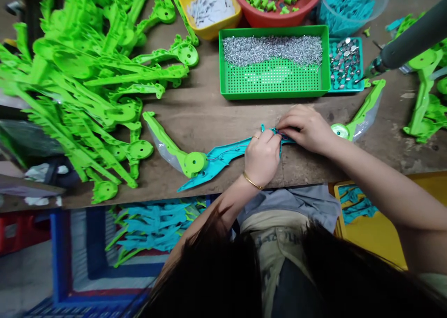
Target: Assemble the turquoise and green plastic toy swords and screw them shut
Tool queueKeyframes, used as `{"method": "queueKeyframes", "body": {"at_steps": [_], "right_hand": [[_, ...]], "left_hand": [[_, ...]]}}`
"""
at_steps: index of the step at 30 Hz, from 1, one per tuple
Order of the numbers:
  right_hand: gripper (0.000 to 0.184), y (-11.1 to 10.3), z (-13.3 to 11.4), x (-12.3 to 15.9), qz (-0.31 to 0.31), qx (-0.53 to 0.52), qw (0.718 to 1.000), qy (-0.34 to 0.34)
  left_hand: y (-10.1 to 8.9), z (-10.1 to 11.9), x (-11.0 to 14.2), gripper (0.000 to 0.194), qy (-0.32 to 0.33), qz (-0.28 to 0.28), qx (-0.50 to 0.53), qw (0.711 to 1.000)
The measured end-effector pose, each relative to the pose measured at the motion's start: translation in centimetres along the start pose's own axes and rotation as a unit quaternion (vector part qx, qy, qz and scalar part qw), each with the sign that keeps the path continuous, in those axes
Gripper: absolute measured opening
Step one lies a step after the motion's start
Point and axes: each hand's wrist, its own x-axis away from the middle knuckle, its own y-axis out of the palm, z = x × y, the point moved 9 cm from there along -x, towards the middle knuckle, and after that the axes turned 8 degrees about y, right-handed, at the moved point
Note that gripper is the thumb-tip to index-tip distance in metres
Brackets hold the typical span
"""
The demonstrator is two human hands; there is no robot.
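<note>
A long toy-bow-shaped plastic piece lies across the table in front of me. Its middle is a blue half-shell (228, 151), open side up, with a thin line along it. A lime-green arm with a round hub (194, 163) sits at its left end, and another green arm (363, 106) at its right; both carry clear grey strips. My left hand (262, 152) is closed around the middle of the blue shell. Just right of it, my right hand (309, 128) pinches at the shell's centre, its fingertips together. Whatever lies between those fingertips is too small and hidden to name.
Green plastic arms (94, 71) are heaped at left. Behind my hands stand a green tray (274, 96) of screws, a teal tray (361, 62) of metal bits, and yellow, red and clear bowls. A power screwdriver (401, 45) hangs at right. A blue crate (61, 257) stands below.
</note>
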Motion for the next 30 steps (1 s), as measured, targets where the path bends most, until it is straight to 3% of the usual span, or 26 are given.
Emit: {"method": "queueKeyframes", "body": {"at_steps": [5, 12, 21, 27, 30], "right_hand": [[0.013, 0.1, 0.4, -0.1, 0.000, -0.075, 0.997, 0.001], [0.016, 0.3, -0.1, -0.3, -0.025, -0.016, 0.999, -0.012], [0.017, 0.3, 0.2, -0.4, -0.030, -0.043, 0.999, -0.005], [0.022, 0.5, -0.1, 0.0, -0.062, 0.021, 0.998, 0.008], [0.025, 0.1, -0.2, -0.1, -0.094, 0.001, 0.996, 0.007]], "left_hand": [[-0.2, 0.1, 0.1, 0.028, 0.028, 0.021, -0.003, 0.999], [-0.9, 0.4, 0.0, 0.028, 0.059, 0.047, -0.008, 0.997], [-1.2, 0.3, -0.1, 0.023, 0.058, 0.061, 0.018, 0.996], [-0.7, -0.1, -0.1, 0.025, 0.035, 0.035, 0.039, 0.998], [-0.7, 0.0, -0.2, 0.026, 0.039, 0.031, 0.045, 0.998]]}}
